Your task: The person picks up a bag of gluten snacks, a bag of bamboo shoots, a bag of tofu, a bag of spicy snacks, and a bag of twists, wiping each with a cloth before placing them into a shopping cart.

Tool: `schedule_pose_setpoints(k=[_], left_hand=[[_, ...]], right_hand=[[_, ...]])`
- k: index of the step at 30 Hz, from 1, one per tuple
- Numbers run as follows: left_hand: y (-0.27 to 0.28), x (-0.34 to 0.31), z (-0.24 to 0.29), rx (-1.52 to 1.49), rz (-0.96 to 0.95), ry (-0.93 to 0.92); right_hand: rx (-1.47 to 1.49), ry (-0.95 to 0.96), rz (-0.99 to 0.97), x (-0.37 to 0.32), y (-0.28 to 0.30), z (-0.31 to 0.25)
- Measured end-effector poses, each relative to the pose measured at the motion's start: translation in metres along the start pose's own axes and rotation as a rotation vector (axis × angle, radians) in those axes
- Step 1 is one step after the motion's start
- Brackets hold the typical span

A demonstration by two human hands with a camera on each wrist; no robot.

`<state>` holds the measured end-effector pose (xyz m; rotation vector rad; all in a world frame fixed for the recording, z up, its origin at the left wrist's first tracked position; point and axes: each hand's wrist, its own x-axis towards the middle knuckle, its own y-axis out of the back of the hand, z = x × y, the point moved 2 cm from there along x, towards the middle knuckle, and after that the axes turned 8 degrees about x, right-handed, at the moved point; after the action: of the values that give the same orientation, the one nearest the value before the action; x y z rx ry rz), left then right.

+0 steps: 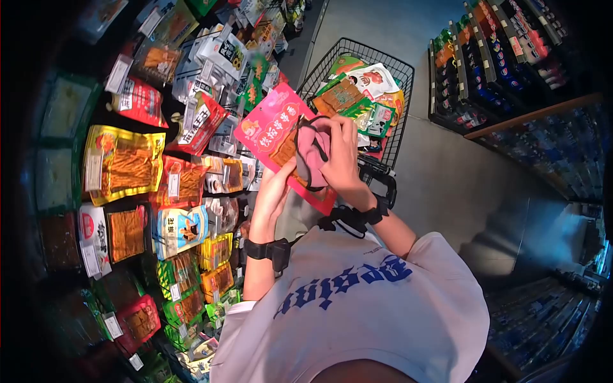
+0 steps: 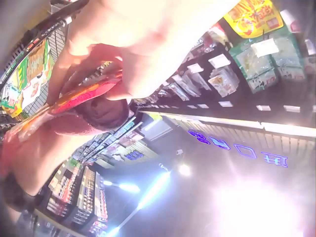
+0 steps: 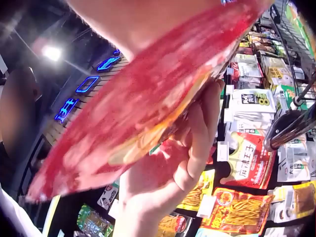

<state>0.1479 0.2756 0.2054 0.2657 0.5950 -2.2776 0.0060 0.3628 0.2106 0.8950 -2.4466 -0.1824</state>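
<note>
In the head view, my left hand [image 1: 276, 186] grips the lower left edge of a pink snack packet [image 1: 271, 124] with white lettering and a window onto brown food. Against the packet's front lies a soft pink and grey item with black edging [image 1: 311, 153]; its kind cannot be made out. My right hand [image 1: 341, 156] holds that item from the right, its fingers bent over the top. Seen from the left wrist, the left thumb and fingers pinch the packet's edge [image 2: 94, 94]. The right wrist view shows the packet's pink face [image 3: 143, 94] slanting across, with the left hand behind it.
Shelves of hanging snack bags [image 1: 124, 163] line the left side. Ahead stands a black wire shopping cart [image 1: 399, 70] holding several packets [image 1: 341, 96]. Drink bottles on racks [image 1: 504, 57] stand at the far right, beyond the grey floor [image 1: 418, 169].
</note>
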Motion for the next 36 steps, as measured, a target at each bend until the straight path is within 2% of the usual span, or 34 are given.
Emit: schedule_pose_setpoints(k=[1, 2, 3, 4, 5, 6, 7, 9, 10, 11, 12, 13, 14, 15, 16, 17, 19, 20, 21, 22, 23, 24, 25, 27, 29, 31, 32, 33, 34, 35, 36], left_hand=[[-0.006, 0.008, -0.002, 0.01, -0.001, 0.007], [-0.013, 0.016, -0.003, 0.032, 0.015, 0.022], [-0.019, 0.023, -0.004, 0.055, 0.028, 0.037], [-0.02, 0.032, -0.006, 0.201, 0.02, 0.116], [-0.022, 0.042, -0.013, 0.206, 0.016, 0.12], [-0.023, 0.053, -0.023, 0.269, 0.041, 0.047], [-0.024, 0.061, -0.03, 0.331, 0.065, -0.027], [-0.033, 0.07, -0.033, 0.366, 0.054, -0.058], [-0.039, 0.073, -0.034, 0.362, 0.014, -0.09], [-0.045, 0.076, -0.032, 0.356, -0.026, -0.123], [-0.049, 0.079, -0.025, 0.4, -0.059, -0.051], [-0.049, 0.083, -0.021, 0.399, -0.061, -0.054], [-0.047, 0.088, -0.017, 0.41, -0.114, -0.048], [-0.044, 0.093, -0.012, 0.419, -0.165, -0.041], [-0.036, 0.107, -0.019, 0.411, -0.194, -0.132], [-0.031, 0.112, -0.022, 0.403, -0.187, -0.136], [-0.012, 0.123, -0.024, 0.727, -0.011, -0.216], [0.024, 0.145, -0.057, 1.178, 0.272, -0.648], [0.029, 0.135, -0.04, 1.173, 0.29, -0.647], [0.038, 0.122, -0.028, 0.912, 0.187, -0.437], [0.047, 0.105, -0.017, 0.646, 0.086, -0.234], [0.067, 0.091, -0.01, 0.721, 0.063, -0.217], [0.088, 0.074, -0.012, 0.592, 0.043, -0.21], [0.112, 0.025, 0.005, 0.478, 0.138, -0.161], [0.155, -0.019, 0.009, 0.471, 0.28, -0.134], [0.195, -0.063, 0.009, 0.383, 0.462, -0.204], [0.221, -0.085, 0.006, 0.425, 0.569, -0.274], [0.245, -0.111, 0.001, 0.468, 0.689, -0.334], [0.252, -0.136, 0.004, 0.379, 0.829, -0.391], [0.269, -0.162, 0.006, 0.451, 0.963, -0.457], [0.276, -0.185, 0.012, 0.398, 1.065, -0.521]], right_hand=[[-0.066, -0.042, -0.116, -0.003, 0.002, 0.014], [0.142, -0.176, -0.181, -0.004, 0.005, 0.019], [0.145, -0.183, -0.17, -0.006, 0.005, 0.034], [0.254, -0.198, -0.163, -0.012, 0.002, 0.057], [0.363, -0.211, -0.157, -0.014, 0.001, 0.071], [0.572, -0.399, -0.207, -0.005, 0.01, 0.055], [0.575, -0.4, -0.203, -0.004, 0.011, 0.051], [0.687, -0.467, -0.052, -0.003, 0.014, 0.046], [0.78, -0.678, -0.174, -0.003, 0.016, 0.045], [0.78, -0.676, -0.169, -0.003, 0.015, 0.052], [0.775, -0.622, -0.07, -0.002, 0.015, 0.063], [0.769, -0.567, 0.027, 0.0, 0.016, 0.071], [0.719, -0.666, -0.042, 0.009, 0.035, 0.068], [0.632, -0.738, -0.155, 0.004, 0.045, 0.105], [0.498, -0.716, -0.083, 0.016, 0.057, 0.095], [0.364, -0.689, -0.015, 0.028, 0.066, 0.083], [-0.08, -0.175, 0.254, 0.036, 0.074, 0.103], [0.023, -0.253, 0.28, 0.037, 0.079, 0.12], [0.123, -0.337, 0.3, 0.04, 0.083, 0.119], [0.405, -0.439, 0.322, 0.038, 0.085, 0.116], [0.286, -0.346, 0.314, 0.04, 0.086, 0.109], [0.278, -0.311, 0.317, 0.037, 0.083, 0.12], [0.271, -0.274, 0.321, 0.036, 0.076, 0.132], [0.242, -0.283, 0.275, 0.031, 0.063, 0.128], [0.141, -0.429, 0.016, 0.026, 0.044, 0.125], [0.186, -0.505, -0.037, 0.013, 0.015, 0.157], [0.279, -0.494, -0.063, 0.015, 0.0, 0.138], [0.34, -0.602, -0.115, 0.018, -0.014, 0.092], [0.476, -0.558, -0.243, 0.019, -0.032, 0.082], [0.483, -0.499, -0.232, 0.013, -0.057, 0.076], [0.487, -0.491, -0.319, 0.008, -0.077, 0.055]])
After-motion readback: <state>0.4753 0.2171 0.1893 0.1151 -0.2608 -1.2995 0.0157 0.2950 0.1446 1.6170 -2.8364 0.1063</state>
